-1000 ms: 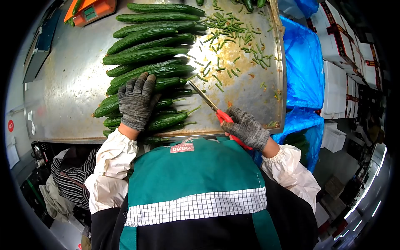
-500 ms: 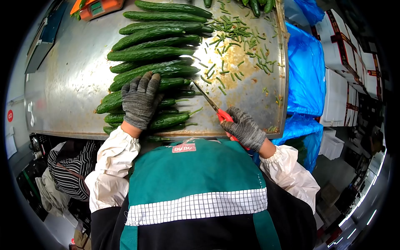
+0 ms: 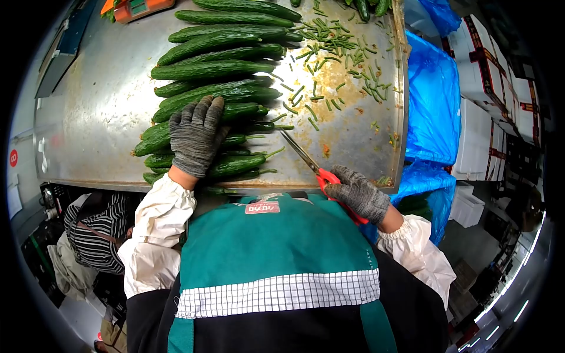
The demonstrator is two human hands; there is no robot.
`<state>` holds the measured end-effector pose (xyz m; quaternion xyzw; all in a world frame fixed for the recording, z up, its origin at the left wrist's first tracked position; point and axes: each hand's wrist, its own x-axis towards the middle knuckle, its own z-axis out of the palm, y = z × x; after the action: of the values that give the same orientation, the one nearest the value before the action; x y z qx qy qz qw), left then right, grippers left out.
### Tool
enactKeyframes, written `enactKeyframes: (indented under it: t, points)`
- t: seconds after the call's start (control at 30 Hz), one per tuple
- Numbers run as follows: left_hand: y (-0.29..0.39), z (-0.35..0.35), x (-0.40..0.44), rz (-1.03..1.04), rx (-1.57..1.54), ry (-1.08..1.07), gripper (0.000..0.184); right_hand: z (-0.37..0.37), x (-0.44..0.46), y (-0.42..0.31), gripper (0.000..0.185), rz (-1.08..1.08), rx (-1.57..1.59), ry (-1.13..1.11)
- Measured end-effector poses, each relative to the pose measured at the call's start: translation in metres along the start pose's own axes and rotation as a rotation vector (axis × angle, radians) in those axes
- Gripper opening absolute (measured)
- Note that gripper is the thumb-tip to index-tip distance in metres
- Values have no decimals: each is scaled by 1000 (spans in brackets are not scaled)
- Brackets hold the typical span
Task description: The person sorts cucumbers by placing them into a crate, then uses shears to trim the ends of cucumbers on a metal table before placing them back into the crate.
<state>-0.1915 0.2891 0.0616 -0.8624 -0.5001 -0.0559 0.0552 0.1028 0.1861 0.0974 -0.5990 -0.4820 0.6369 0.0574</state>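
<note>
Nearest is the wearer's teal apron [image 3: 276,241], its lower edge checked. Beyond it, the right hand [image 3: 360,191], in a grey knit glove, has its grip closed around the red handles of the scissors [image 3: 322,175], whose blades stand narrow and point away over the desk [image 3: 106,117]. The gloved left hand [image 3: 196,140] lies long-fingered across the near cucumbers; whether its grip closes on any of them cannot be told. Under its fingertips is a cucumber [image 3: 244,110] with a blunt right end. Half a second ago the scissor tips were beside that end; now they have drawn back toward the wearer, just below a thin green stem [image 3: 285,127] (apparently still joined to the next cucumber), so the cutting seems to be between one end and another. Further off, a row of dark green cucumbers [image 3: 218,69] stretches away, with scattered stem clippings [image 3: 329,41] to its right and an orange scale [image 3: 138,9] at the far left.
</note>
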Motion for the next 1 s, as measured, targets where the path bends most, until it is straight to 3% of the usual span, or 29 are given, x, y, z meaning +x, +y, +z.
enactKeyframes:
  t: [0.77, 0.97, 1.0]
  points:
    - [-1, 2, 0, 18, -4, 25, 56, 12, 15, -6, 33, 4, 74, 25]
    - [-1, 0, 0, 18, -11, 16, 56, 17, 15, 1, 28, -56, 52, 143]
    - [-2, 0, 0, 17, -14, 17, 58, 10, 13, -5, 30, 117, 194, 110]
